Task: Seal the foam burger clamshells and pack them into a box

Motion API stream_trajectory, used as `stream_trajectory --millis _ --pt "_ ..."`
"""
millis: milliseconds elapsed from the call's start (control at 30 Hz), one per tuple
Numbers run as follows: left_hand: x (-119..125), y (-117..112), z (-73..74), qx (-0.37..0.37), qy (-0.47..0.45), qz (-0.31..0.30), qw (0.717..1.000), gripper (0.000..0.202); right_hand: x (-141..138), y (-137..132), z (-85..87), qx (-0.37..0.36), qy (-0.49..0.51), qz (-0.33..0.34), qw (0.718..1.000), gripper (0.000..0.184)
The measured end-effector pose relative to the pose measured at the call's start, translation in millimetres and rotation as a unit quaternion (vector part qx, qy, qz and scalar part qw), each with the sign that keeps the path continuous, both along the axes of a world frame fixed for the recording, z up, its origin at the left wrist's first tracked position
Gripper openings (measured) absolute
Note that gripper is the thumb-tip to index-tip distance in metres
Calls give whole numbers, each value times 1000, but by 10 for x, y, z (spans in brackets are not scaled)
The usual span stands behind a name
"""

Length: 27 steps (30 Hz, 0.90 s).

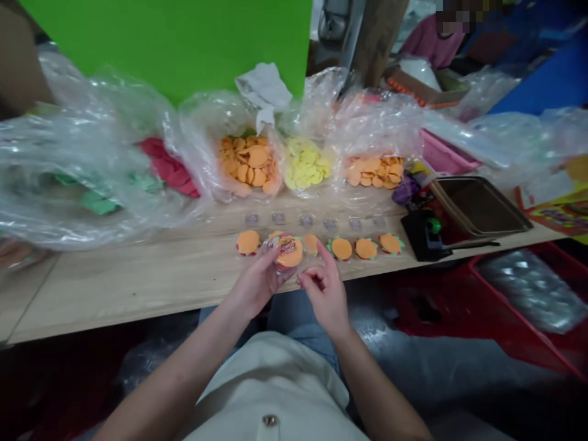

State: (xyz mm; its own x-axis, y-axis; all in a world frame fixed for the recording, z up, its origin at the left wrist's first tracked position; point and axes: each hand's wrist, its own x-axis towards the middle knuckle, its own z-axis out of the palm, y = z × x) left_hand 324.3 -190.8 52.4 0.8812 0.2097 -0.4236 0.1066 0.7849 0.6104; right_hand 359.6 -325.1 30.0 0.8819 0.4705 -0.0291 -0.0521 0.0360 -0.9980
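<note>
Along a pale wooden table (105, 283) backed by a green panel (184, 43), with orange discs (250, 160) and yellow discs (305, 164) in clear bags (214, 107) toward the far side. Holding in the left hand (260, 275), between thumb and fingers, a burger-shaped piece (291, 252), round with no long axis, printed face up, above the table near its front edge and just before a row of similar pieces (342, 249). Farther from it, though just beside on the right, the right hand (326, 291): forefinger stretched forward, thumb bunched with the other fingers, impossible to tell whether pinching anything.
</note>
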Motion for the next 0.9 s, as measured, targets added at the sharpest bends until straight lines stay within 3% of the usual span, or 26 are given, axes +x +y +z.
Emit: stream_trajectory --millis 267,400,467,533,600,667,767,900 --pt "-251 187 7 1 -16 40 999 30 -164 294 -37 -28 13 -14 999 64" --pt "-290 243 28 16 -23 31 999 34 -146 335 -92 -26 89 37 995 58" --pt "-318 284 32 26 -25 42 998 33 -141 273 -105 -93 57 29 994 53" --pt "-353 326 20 45 -28 70 996 32 -173 198 -82 -188 -48 -31 981 37" --pt "-379 359 -5 67 -34 103 992 33 -237 179 -25 -237 -123 -64 962 21" --pt "-388 378 -32 76 -40 124 989 35 -294 260 39 -221 -80 -26 972 21" --pt "-411 399 -33 80 -48 147 985 39 -315 509 73 -123 86 37 988 25" --pt "-683 466 24 86 -68 160 981 43 -386 814 -34 6 192 101 976 24"
